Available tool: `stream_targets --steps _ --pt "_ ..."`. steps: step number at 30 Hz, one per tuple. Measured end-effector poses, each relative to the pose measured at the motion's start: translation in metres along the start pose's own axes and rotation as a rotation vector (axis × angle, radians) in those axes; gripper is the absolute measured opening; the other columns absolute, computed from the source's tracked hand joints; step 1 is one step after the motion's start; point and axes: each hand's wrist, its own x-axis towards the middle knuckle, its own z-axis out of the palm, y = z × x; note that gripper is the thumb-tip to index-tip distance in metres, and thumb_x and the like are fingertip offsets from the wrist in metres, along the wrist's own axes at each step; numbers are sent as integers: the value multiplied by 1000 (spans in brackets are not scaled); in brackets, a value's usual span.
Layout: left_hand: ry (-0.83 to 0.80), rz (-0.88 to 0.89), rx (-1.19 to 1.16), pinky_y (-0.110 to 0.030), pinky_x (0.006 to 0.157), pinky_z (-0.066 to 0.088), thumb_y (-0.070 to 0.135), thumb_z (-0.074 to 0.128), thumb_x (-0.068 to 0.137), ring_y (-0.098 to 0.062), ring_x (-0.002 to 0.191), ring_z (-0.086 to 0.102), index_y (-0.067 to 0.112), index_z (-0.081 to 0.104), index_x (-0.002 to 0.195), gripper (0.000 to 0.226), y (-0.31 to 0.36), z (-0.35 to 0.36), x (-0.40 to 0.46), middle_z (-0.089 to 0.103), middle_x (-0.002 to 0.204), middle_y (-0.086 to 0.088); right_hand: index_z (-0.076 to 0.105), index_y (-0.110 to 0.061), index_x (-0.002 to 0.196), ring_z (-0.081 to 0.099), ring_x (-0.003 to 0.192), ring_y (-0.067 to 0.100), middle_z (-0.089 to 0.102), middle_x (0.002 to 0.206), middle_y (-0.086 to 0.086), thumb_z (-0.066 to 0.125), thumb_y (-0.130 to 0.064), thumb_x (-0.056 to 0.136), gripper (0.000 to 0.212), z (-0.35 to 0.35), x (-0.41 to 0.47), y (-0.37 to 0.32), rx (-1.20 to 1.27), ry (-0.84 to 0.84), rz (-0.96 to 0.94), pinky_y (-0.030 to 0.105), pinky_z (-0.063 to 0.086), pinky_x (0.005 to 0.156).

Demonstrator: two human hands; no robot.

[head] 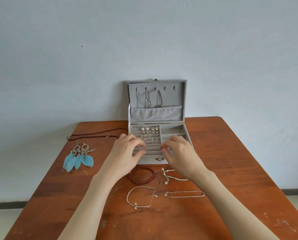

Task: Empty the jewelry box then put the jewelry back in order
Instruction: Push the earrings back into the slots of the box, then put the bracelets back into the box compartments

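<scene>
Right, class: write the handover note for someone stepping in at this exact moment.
Left hand and right hand: both over the open jewelry box, fingers curled; blur hides any grip.
In the box: stud earrings, chains on the lid hooks.
On the table: feather earrings, dark necklace, red bead bracelet, three thin bracelets.
Left: whichever phase this is, studs and chains remain boxed.

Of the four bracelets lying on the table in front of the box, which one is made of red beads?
The dark red beaded bracelet, nearest the left hand. The other three are thin, pale silver-coloured chains or cords.
</scene>
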Motion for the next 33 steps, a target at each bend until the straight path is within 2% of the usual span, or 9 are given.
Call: stream_targets --steps 3,5,10,17,20,24,27,29,33 --pt "-7 -41 8 -20 77 33 28 61 86 -7 88 41 21 63 88 7 3 -9 -24 50 84 15 66 -15 93 53 95 19 61 94 -1 52 -21 90 16 4 -18 -10 1 -7 -3 29 36 83" --pt "-12 -97 56 -21 74 37 33 61 85 -7 86 43 22 65 86 12 2 -11 -38 51 81 14 66 -17 96 51 100 17 62 97 -3 50 -25 91 18 10 -26 -14 -31 -40 -5 29 34 85" --pt "-74 -220 199 -24 75 41 48 59 83 -10 94 47 25 68 103 32 5 -10 -50 60 95 9 64 -24 109 45 112 16 58 109 -5 47 -32 93 25 18 -31 -18 -109 -114 33 31 31 94" --pt "-140 -174 197 -22 74 42 30 55 90 -11 100 47 22 68 97 17 13 -3 -44 58 99 7 62 -24 114 44 116 17 58 115 -4 47 -32 92 28 20 -29 -22 -127 -145 41 32 28 97" --pt "-190 -147 131 -17 69 38 31 55 89 -8 89 50 24 66 97 16 15 -7 -42 53 93 8 58 -24 120 44 116 17 58 116 -3 49 -35 91 32 20 -27 -22 -102 -163 37 32 30 97" --pt "-159 -177 -91 -9 61 38 28 58 87 0 71 52 32 60 84 5 24 -21 -35 51 82 18 60 -19 119 52 105 15 64 110 -2 59 -31 86 35 17 -26 -27 164 -219 78 28 39 93" --pt "-120 -178 -208 -5 55 38 26 59 87 0 63 53 34 60 81 10 34 -31 -27 59 78 20 67 -20 89 57 73 -1 66 80 -7 64 -23 82 8 10 -24 -31 421 -265 135 20 43 70" --pt "-87 -180 -285 -3 60 40 24 56 89 2 69 57 33 62 85 12 40 -35 -21 63 78 18 62 -23 72 50 52 -3 59 59 -13 63 -15 83 13 4 -24 -32 592 -280 201 16 41 57" --pt "-72 -248 -437 -7 62 43 17 49 94 0 72 60 26 65 99 19 45 -39 -8 65 81 10 66 -18 75 58 60 8 66 66 -4 63 -11 84 12 -11 -20 -22 812 -218 318 17 46 58"
